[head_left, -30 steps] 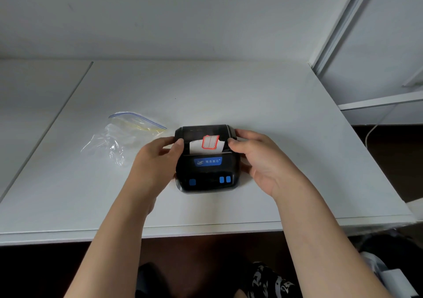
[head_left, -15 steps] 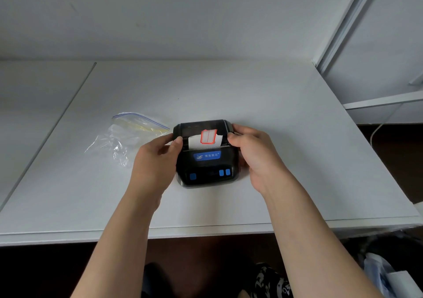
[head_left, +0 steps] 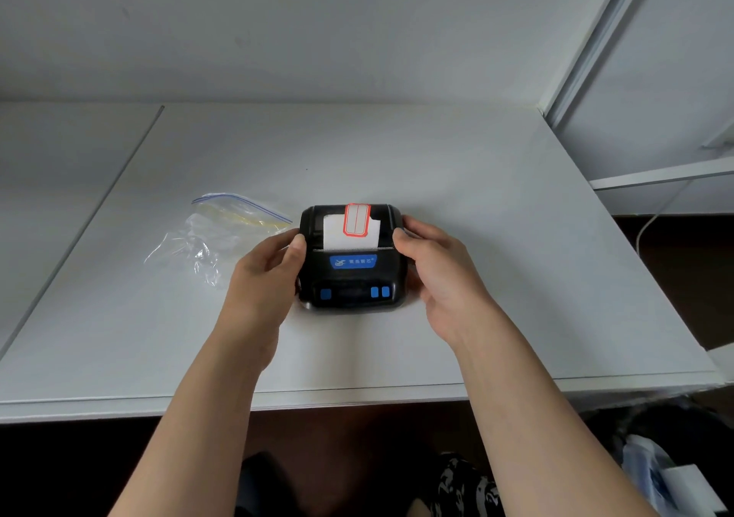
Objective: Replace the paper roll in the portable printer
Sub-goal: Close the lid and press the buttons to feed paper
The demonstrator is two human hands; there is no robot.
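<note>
Left hand point(head_left: 260, 278) and right hand point(head_left: 441, 274) are gripping the portable printer point(head_left: 351, 274) by its sides, fingers clasped; label paper point(head_left: 351, 230) is sticking out; it's sitting on the bench point(head_left: 476, 199).

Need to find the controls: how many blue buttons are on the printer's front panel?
3. One button sits at the panel's left; two more sit side by side at its right. Others may be hidden under the hands.

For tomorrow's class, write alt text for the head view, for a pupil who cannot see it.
Two bare hands, left and right, grip the sides of a black printer on a white table. White paper with a red-bordered label sticks out of its top. A clear bag lies to its left.
</note>
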